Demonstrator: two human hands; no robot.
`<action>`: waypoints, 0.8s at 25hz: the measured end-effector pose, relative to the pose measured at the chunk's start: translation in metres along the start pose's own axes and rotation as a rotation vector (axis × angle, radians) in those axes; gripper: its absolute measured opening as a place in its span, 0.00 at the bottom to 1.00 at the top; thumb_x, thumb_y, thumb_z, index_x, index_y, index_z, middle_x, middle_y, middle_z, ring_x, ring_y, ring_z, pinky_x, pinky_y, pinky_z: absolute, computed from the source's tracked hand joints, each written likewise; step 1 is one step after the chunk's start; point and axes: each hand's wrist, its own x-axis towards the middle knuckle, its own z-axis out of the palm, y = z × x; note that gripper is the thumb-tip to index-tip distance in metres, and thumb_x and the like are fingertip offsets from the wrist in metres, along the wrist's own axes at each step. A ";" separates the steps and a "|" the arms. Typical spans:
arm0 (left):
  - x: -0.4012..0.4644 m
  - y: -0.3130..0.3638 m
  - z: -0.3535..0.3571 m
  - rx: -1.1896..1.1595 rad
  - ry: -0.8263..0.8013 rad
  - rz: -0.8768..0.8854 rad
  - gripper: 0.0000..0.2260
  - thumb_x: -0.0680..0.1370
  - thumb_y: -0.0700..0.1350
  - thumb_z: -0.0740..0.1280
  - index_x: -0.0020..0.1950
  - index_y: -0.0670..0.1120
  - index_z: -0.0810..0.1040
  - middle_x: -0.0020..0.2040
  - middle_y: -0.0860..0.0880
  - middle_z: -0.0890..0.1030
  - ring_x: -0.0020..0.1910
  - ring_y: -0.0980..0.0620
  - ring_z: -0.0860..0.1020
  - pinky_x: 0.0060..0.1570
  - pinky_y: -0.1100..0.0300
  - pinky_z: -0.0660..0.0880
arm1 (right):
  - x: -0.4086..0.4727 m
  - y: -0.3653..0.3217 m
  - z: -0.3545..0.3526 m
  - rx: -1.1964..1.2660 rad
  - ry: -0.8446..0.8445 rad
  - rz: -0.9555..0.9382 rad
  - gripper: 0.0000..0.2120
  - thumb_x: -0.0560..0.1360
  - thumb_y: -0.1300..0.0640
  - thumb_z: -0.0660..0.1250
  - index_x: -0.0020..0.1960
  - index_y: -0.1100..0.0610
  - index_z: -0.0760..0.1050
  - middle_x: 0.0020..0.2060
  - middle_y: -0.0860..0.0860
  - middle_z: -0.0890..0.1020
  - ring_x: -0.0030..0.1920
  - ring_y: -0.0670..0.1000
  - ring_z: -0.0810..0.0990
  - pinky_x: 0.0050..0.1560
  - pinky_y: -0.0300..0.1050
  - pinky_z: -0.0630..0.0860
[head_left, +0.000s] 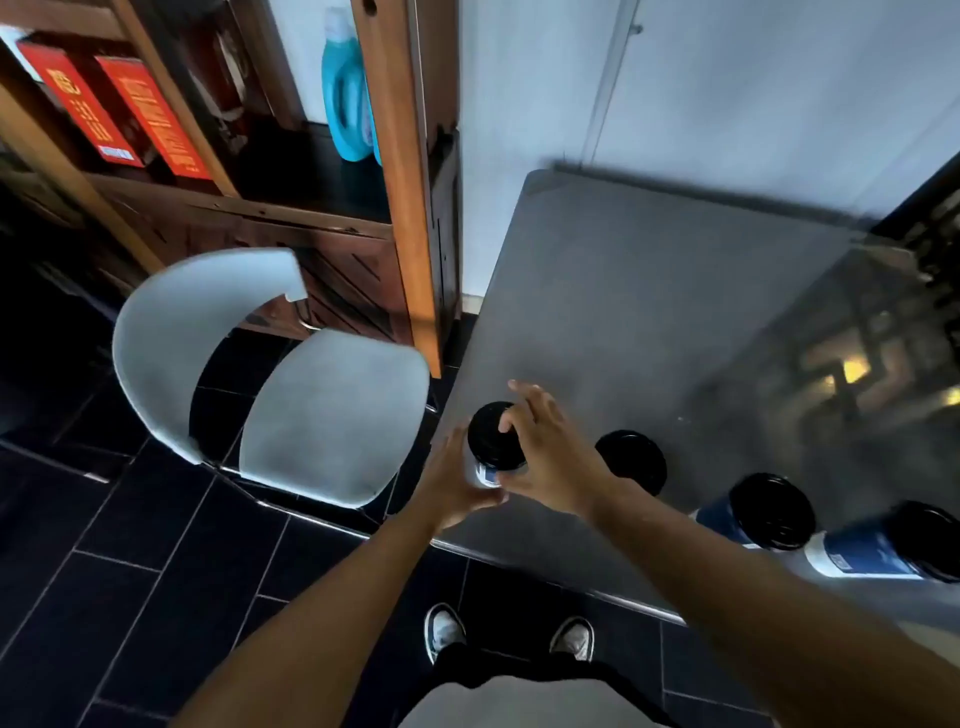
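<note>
Near the front left corner of the grey table (649, 291) stands a blue-and-white paper cup with a black lid (488, 441). My left hand (457, 488) grips its body from the left, with the fingers wrapped under its near side. From the right, my right hand (550, 452) lies over the cup. Its thumb rests on the lid and its fingers stretch out past the rim. Three more black-lidded cups stand in a row to the right: the second cup (631, 460), the third cup (771, 512) and the fourth cup (883, 551).
A white chair (332, 415) stands just left of the table on dark floor tiles. Behind it is a wooden shelf unit (400, 156) with red boxes (130, 114) and a blue detergent bottle (345, 98). A white wall backs the table. My feet are below the table's front edge.
</note>
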 end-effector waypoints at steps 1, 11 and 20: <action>0.003 0.000 0.001 -0.043 -0.001 -0.003 0.46 0.62 0.52 0.82 0.75 0.55 0.63 0.67 0.50 0.76 0.67 0.47 0.74 0.68 0.42 0.72 | 0.002 0.002 0.002 -0.008 -0.010 -0.017 0.24 0.70 0.46 0.76 0.59 0.55 0.71 0.77 0.56 0.62 0.77 0.60 0.62 0.72 0.55 0.69; 0.000 0.003 -0.002 -0.221 -0.013 0.003 0.34 0.66 0.48 0.83 0.68 0.56 0.73 0.59 0.55 0.83 0.60 0.54 0.79 0.62 0.50 0.77 | 0.011 0.002 0.000 0.113 -0.043 0.044 0.32 0.70 0.47 0.73 0.70 0.49 0.65 0.68 0.52 0.70 0.64 0.55 0.72 0.58 0.48 0.76; -0.044 0.027 -0.013 -0.473 -0.113 -0.042 0.22 0.66 0.55 0.73 0.56 0.49 0.77 0.45 0.49 0.83 0.41 0.58 0.81 0.40 0.66 0.77 | 0.018 0.003 -0.017 0.635 -0.211 0.308 0.24 0.68 0.37 0.59 0.64 0.27 0.68 0.53 0.47 0.69 0.49 0.50 0.76 0.46 0.40 0.70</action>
